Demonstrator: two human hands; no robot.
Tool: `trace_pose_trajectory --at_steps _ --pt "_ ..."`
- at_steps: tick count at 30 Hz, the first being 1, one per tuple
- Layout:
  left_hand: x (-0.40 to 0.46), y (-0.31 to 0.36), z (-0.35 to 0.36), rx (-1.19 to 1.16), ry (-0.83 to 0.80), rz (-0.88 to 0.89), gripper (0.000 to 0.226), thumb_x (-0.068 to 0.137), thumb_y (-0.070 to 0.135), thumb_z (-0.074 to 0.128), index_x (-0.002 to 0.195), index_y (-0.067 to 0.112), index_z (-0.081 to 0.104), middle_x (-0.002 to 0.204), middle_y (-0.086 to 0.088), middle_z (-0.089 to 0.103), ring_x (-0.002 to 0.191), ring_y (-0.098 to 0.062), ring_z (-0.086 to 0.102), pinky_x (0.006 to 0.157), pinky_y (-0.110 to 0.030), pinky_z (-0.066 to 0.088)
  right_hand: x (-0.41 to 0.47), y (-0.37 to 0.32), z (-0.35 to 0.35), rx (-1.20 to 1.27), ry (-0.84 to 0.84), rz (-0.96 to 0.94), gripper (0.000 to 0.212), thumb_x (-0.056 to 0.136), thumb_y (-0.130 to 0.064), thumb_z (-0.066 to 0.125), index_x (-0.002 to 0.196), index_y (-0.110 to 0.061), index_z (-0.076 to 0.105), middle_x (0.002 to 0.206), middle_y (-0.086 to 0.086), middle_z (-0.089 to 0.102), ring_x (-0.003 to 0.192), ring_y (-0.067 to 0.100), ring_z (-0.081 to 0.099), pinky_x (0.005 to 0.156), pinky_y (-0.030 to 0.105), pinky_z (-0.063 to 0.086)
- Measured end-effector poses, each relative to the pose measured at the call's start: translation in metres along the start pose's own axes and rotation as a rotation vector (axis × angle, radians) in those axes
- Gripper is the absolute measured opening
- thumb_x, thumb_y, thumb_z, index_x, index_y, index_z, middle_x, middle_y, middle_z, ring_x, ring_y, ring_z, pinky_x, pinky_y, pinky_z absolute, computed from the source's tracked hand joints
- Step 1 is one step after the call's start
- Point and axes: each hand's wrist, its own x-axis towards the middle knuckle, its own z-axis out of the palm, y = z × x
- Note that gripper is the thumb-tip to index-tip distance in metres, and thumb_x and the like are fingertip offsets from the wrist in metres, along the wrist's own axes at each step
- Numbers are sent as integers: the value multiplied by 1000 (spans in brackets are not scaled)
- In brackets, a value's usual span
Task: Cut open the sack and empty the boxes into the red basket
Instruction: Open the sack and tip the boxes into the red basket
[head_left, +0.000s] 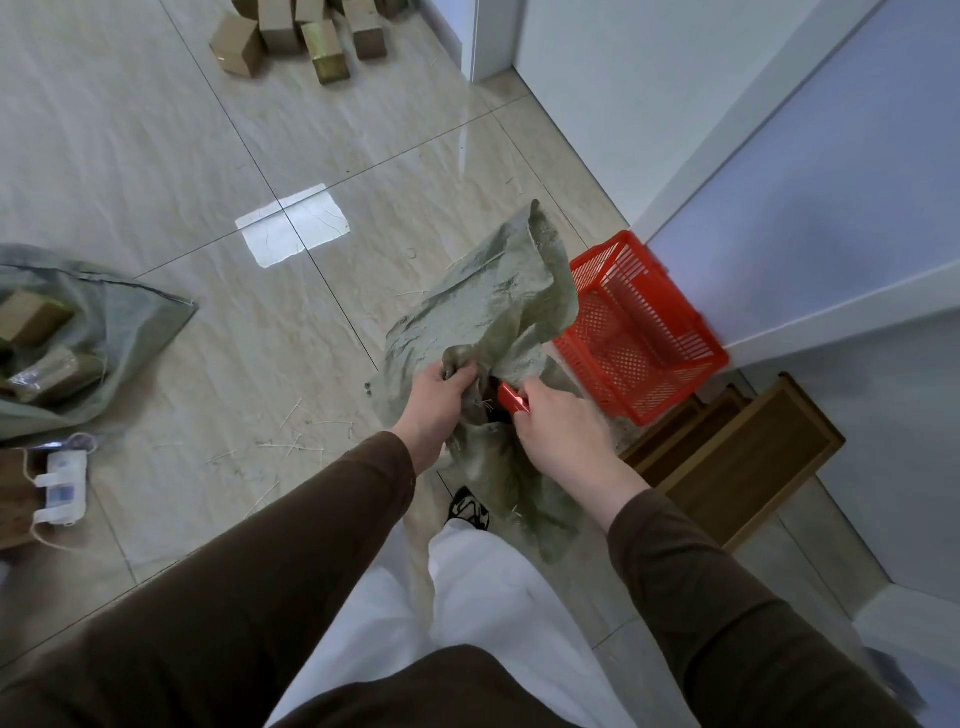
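Note:
A limp grey-green woven sack (483, 312) hangs in front of me above the tiled floor. My left hand (439, 397) grips a bunched fold of its cloth. My right hand (558, 426) holds a red utility knife (513, 400), its tip against the sack beside my left hand. The red plastic basket (644, 332) stands on the floor just right of the sack, against the white wall; I see no boxes in its visible part. The sack's lower end droops toward my shoe.
A second grey sack (104, 332) with cardboard boxes inside lies open at the left. Several loose cardboard boxes (306, 36) sit on the floor far ahead. Brown wooden frames (737, 457) lie at the right by the wall. A white device with cords (60, 486) lies at the left edge.

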Motion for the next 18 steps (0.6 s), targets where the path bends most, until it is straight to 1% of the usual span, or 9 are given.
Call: trace_pose_trajectory --at_steps 3,5,7,8,10,13,14,16,18 --pt "-2 -1 5 -34 -14 -23 33 103 22 58 120 -4 67 115 -33 72 95 -44 72 89 -60 58 1 2 -4 107 -16 16 20 103 -31 48 119 -22 56 105 6 73 90 33 70 79 42 55" --pt "-4 0 3 -31 -66 -59 46 90 30 65 128 3 62 117 -30 72 92 -43 74 79 -58 61 -1 2 -7 143 -12 5 20 102 -30 49 117 -22 58 102 6 72 91 33 68 77 42 53" --pt "-8 2 2 15 -166 -44 53 81 20 70 131 10 54 107 -20 72 80 -36 73 69 -48 60 -1 6 -8 169 -17 10 21 101 -30 51 118 -23 59 101 4 70 91 31 66 74 39 48" --pt "-8 1 2 88 -213 -17 53 79 10 70 129 7 54 101 -19 71 77 -33 72 70 -48 60 -1 8 -8 178 -22 18 20 100 -30 53 118 -23 60 100 3 69 90 30 65 72 38 46" --pt "-7 -3 6 226 -233 -8 41 79 -1 70 119 -4 60 95 -23 73 81 -37 73 82 -54 61 -2 11 -7 196 -37 30 19 99 -32 57 116 -23 60 101 2 67 92 28 64 71 37 43" --pt "-5 -11 11 315 -120 14 8 87 2 75 93 2 70 87 -18 75 84 -35 75 83 -47 63 -2 12 -1 210 -64 41 22 99 -35 62 117 -23 61 107 1 66 98 28 64 75 38 47" --pt "-4 -13 12 332 -79 24 7 91 3 73 87 7 69 82 -13 73 80 -31 72 78 -43 62 -1 12 1 209 -66 46 22 99 -36 61 117 -23 61 108 1 68 99 28 66 78 40 51" --pt "-2 -17 12 350 -22 40 22 96 5 70 76 14 65 72 -4 68 67 -20 66 63 -31 56 2 15 5 240 -80 80 17 99 -35 60 110 -24 62 101 2 73 92 29 70 81 44 57" --pt "3 -19 9 354 9 45 31 97 8 70 69 19 62 66 2 65 59 -12 61 55 -22 49 6 20 4 364 -108 125 11 98 -31 60 105 -23 64 87 4 75 74 27 73 72 47 63"
